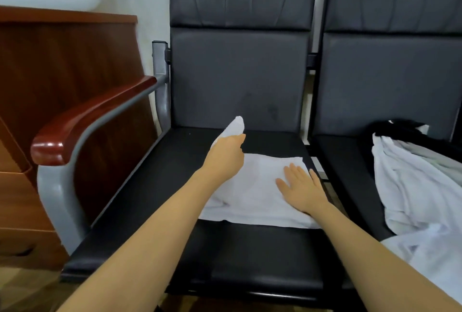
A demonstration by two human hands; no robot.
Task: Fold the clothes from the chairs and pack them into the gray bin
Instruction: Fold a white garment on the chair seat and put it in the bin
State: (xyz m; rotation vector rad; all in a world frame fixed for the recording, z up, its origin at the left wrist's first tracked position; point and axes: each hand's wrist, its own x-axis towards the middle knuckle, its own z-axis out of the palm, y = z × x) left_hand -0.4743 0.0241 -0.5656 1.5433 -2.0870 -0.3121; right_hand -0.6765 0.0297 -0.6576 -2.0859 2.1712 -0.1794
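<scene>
— Left hand (pixel 226 154): fingers curled, pinching a corner of the white garment (pixel 255 186) and lifting it off the seat.
— And the right hand (pixel 301 188)?
— Fingers straight and spread, pressing flat on the garment, which lies across the left chair (pixel 175 211). More clothes (pixel 412 186) are heaped on the right chair (pixel 350 161).

The frame's right edge is cutting off the heap of white and black clothes (pixel 410 176); the left hand (pixel 226 154) is hiding its own fingertips.

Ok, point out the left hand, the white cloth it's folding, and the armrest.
left hand (pixel 226 155), head view, back of hand
white cloth (pixel 260 201), head view, flat middle
armrest (pixel 82 121), head view, wooden top
</scene>
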